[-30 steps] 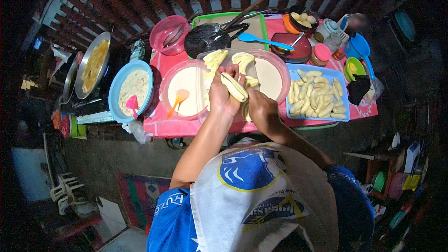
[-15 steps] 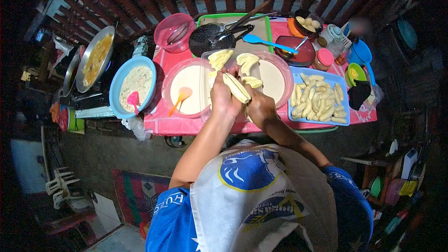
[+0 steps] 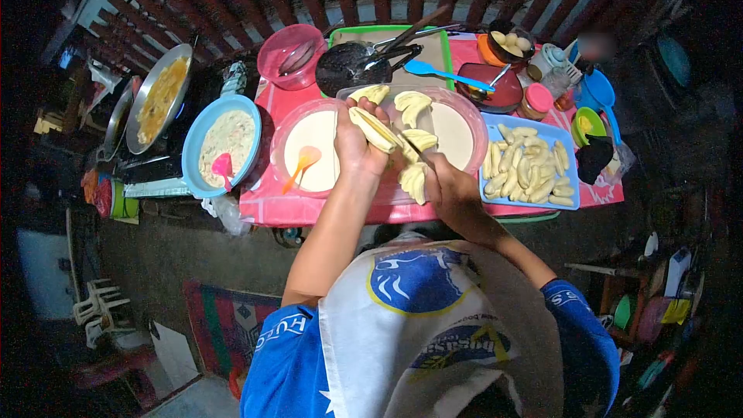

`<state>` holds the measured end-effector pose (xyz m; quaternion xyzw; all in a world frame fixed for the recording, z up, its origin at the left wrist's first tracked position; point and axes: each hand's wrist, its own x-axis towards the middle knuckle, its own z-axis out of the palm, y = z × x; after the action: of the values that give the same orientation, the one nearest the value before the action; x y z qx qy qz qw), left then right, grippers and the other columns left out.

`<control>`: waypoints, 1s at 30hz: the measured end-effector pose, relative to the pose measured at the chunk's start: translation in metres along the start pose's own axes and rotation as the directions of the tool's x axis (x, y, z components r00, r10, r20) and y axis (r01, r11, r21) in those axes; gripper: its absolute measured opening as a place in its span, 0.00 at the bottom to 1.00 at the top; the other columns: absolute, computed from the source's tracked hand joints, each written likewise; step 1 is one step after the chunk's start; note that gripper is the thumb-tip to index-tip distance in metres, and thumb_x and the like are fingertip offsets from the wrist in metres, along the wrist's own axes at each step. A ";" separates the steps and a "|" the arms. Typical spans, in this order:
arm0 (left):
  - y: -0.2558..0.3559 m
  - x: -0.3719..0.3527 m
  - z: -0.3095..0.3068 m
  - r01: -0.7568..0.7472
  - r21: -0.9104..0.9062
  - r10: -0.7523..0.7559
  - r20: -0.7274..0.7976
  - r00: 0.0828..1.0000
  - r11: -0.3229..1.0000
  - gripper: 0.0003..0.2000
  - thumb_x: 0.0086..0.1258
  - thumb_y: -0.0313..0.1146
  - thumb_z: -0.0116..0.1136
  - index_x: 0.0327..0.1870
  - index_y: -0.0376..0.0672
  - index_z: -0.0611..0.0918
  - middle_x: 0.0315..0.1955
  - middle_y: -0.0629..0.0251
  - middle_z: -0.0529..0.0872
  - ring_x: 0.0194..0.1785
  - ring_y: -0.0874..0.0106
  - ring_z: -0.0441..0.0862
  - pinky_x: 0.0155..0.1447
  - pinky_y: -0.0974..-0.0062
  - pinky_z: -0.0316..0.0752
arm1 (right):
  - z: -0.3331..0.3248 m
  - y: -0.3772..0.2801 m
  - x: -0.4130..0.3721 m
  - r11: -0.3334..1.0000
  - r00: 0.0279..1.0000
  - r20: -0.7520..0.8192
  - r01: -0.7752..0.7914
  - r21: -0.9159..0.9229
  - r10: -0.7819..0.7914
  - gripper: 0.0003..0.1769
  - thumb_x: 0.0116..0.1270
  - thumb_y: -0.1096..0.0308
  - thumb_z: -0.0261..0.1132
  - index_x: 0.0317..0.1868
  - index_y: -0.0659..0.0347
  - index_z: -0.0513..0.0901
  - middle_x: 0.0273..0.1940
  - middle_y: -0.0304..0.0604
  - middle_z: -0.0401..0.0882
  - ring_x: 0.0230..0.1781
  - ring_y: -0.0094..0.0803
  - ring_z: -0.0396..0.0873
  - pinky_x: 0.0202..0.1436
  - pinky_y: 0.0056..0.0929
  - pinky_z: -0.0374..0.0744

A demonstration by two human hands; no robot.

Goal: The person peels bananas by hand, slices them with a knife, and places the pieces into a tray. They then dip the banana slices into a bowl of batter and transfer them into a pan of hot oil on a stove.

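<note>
My left hand (image 3: pixel 362 143) holds a peeled banana (image 3: pixel 374 130) with slits along its length, above a clear rectangular container. To its right, my right hand (image 3: pixel 451 188) grips a small knife (image 3: pixel 413 147), its blade pointing up and left near the banana's end. Sliced, fanned bananas (image 3: pixel 413 106) lie in and over the container, several of them around my hands. Bowls of pale batter (image 3: pixel 311 147) stand on both sides, the left one with an orange spoon (image 3: pixel 303 162). A blue tray (image 3: pixel 570 200) at the right holds many peeled bananas (image 3: pixel 528 162).
A light-blue bowl (image 3: pixel 254 112) of mixture with a pink scoop (image 3: pixel 222 166) stands at the left, beside a pan (image 3: pixel 184 62) on the stove. Behind are a dark pan (image 3: pixel 340 70), a blue spatula (image 3: pixel 441 71), a pink basin (image 3: pixel 267 50) and jars (image 3: pixel 537 97).
My right hand has moved down and right, away from the banana, exposing the knife blade. My left hand has shifted slightly left, with the banana turned in its fingers.
</note>
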<state>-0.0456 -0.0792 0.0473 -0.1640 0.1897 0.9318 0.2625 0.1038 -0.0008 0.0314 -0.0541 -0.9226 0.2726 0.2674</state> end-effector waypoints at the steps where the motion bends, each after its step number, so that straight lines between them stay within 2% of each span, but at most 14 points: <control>1: -0.002 -0.001 -0.001 0.013 -0.008 -0.013 0.022 1.000 1.000 0.11 0.69 0.41 0.35 0.33 0.46 0.68 0.26 0.69 0.74 0.28 0.77 0.74 0.33 0.80 0.76 | 0.002 -0.001 0.004 1.000 1.000 -0.001 -0.002 -0.002 0.002 0.10 0.59 0.72 0.53 0.41 0.64 0.69 0.22 0.49 0.73 0.20 0.39 0.75 0.22 0.33 0.71; 3: -0.006 -0.002 -0.003 0.031 -0.017 -0.030 0.043 0.999 0.999 0.11 0.69 0.42 0.35 0.33 0.46 0.67 0.26 0.69 0.74 0.28 0.77 0.74 0.34 0.80 0.77 | 0.003 -0.006 0.014 0.882 0.970 0.088 -0.241 0.406 0.225 0.14 0.61 0.71 0.53 0.47 0.65 0.69 0.24 0.43 0.75 0.20 0.28 0.74 0.22 0.27 0.71; 4: -0.008 -0.002 -0.004 0.023 0.008 -0.024 0.074 0.997 1.000 0.11 0.69 0.43 0.36 0.34 0.47 0.68 0.28 0.69 0.74 0.30 0.78 0.74 0.36 0.78 0.76 | -0.002 -0.010 0.019 0.742 0.891 0.272 -0.453 0.494 0.364 0.15 0.62 0.70 0.53 0.48 0.66 0.71 0.26 0.38 0.76 0.23 0.20 0.72 0.26 0.22 0.71; 5: -0.010 -0.003 -0.005 0.014 0.032 -0.017 0.104 0.994 0.999 0.11 0.69 0.44 0.37 0.36 0.49 0.68 0.29 0.69 0.74 0.32 0.78 0.73 0.39 0.76 0.74 | -0.003 -0.014 0.022 0.742 0.891 0.271 -0.453 0.494 0.364 0.15 0.62 0.70 0.53 0.48 0.66 0.71 0.26 0.38 0.76 0.23 0.20 0.72 0.26 0.22 0.71; 7: -0.012 -0.003 -0.004 0.017 0.024 -0.020 0.106 0.994 1.000 0.11 0.69 0.45 0.36 0.37 0.49 0.68 0.30 0.69 0.73 0.32 0.77 0.73 0.40 0.76 0.74 | -0.001 -0.019 0.028 0.685 0.866 0.253 -0.497 0.532 0.432 0.13 0.60 0.63 0.55 0.36 0.66 0.74 0.26 0.50 0.76 0.27 0.34 0.77 0.32 0.29 0.73; 8: -0.013 -0.006 0.001 -0.010 0.039 0.008 0.065 0.998 0.999 0.11 0.69 0.45 0.36 0.38 0.49 0.67 0.30 0.68 0.73 0.33 0.77 0.73 0.40 0.76 0.74 | 0.003 -0.018 0.029 0.685 0.865 0.253 -0.498 0.532 0.432 0.13 0.60 0.63 0.55 0.36 0.66 0.74 0.26 0.50 0.76 0.27 0.34 0.77 0.32 0.29 0.73; 10: -0.013 -0.010 0.006 -0.037 0.054 0.036 0.023 0.999 0.998 0.11 0.68 0.45 0.37 0.39 0.49 0.67 0.30 0.68 0.73 0.34 0.77 0.74 0.41 0.76 0.74 | 0.011 -0.012 0.028 0.755 0.938 0.104 -0.329 0.567 0.331 0.14 0.61 0.64 0.53 0.39 0.67 0.74 0.27 0.53 0.76 0.30 0.39 0.77 0.34 0.31 0.73; 12: -0.011 -0.013 0.006 -0.048 0.157 0.036 0.079 0.996 0.986 0.12 0.68 0.46 0.37 0.40 0.48 0.66 0.31 0.67 0.74 0.34 0.77 0.73 0.39 0.78 0.73 | 0.010 -0.009 0.030 0.804 0.953 0.116 -0.300 0.514 0.281 0.14 0.61 0.64 0.52 0.40 0.67 0.74 0.28 0.54 0.76 0.30 0.43 0.76 0.34 0.33 0.73; 16: -0.008 -0.003 -0.004 -0.025 0.108 0.016 0.079 0.997 0.994 0.10 0.69 0.44 0.35 0.34 0.50 0.69 0.30 0.72 0.75 0.28 0.80 0.73 0.31 0.81 0.74 | 0.003 -0.014 0.031 0.857 0.968 0.146 -0.249 0.450 0.205 0.13 0.61 0.65 0.50 0.42 0.65 0.71 0.29 0.56 0.75 0.31 0.52 0.74 0.33 0.38 0.73; 17: -0.006 -0.002 -0.004 -0.027 0.108 0.018 0.078 0.997 0.994 0.10 0.69 0.44 0.35 0.34 0.50 0.69 0.30 0.72 0.75 0.28 0.80 0.73 0.31 0.81 0.74 | -0.001 -0.016 0.030 0.857 0.968 0.146 -0.248 0.452 0.203 0.13 0.61 0.65 0.50 0.42 0.65 0.71 0.29 0.56 0.75 0.31 0.52 0.74 0.33 0.38 0.73; 19: -0.001 -0.001 -0.004 -0.059 0.063 0.057 0.042 0.998 0.996 0.10 0.69 0.43 0.35 0.33 0.50 0.69 0.30 0.71 0.75 0.29 0.80 0.73 0.31 0.81 0.75 | -0.007 -0.020 0.022 0.934 0.940 0.216 -0.307 0.185 0.266 0.11 0.62 0.67 0.50 0.42 0.63 0.67 0.28 0.54 0.75 0.29 0.50 0.75 0.29 0.41 0.73; 20: 0.000 0.000 -0.004 -0.083 0.043 0.079 0.079 0.994 0.996 0.10 0.69 0.42 0.36 0.33 0.48 0.69 0.30 0.71 0.75 0.29 0.80 0.74 0.32 0.82 0.76 | -0.006 -0.020 0.018 0.933 0.939 0.217 -0.308 0.185 0.266 0.11 0.62 0.67 0.50 0.42 0.63 0.67 0.28 0.54 0.75 0.29 0.50 0.75 0.29 0.41 0.73; 22: 0.000 0.000 -0.002 -0.094 0.046 0.092 0.058 0.994 0.994 0.09 0.69 0.42 0.36 0.35 0.48 0.68 0.30 0.70 0.75 0.30 0.79 0.72 0.33 0.82 0.75 | -0.001 -0.017 0.010 0.990 0.981 0.169 -0.111 0.087 0.095 0.09 0.61 0.69 0.50 0.41 0.62 0.66 0.28 0.52 0.74 0.28 0.48 0.75 0.26 0.42 0.73; 30: -0.004 0.000 0.004 -0.094 0.057 0.092 0.030 0.995 0.994 0.09 0.69 0.41 0.37 0.38 0.48 0.66 0.30 0.68 0.73 0.31 0.78 0.71 0.34 0.82 0.74 | 0.002 -0.011 0.006 0.999 0.995 0.096 -0.044 0.022 0.042 0.09 0.57 0.75 0.52 0.40 0.63 0.67 0.27 0.49 0.73 0.28 0.44 0.75 0.28 0.38 0.73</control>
<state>-0.0438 -0.0745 0.0499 -0.1344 0.2206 0.9392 0.2261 0.0976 -0.0095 0.0384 -0.0575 -0.9296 0.2916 0.2178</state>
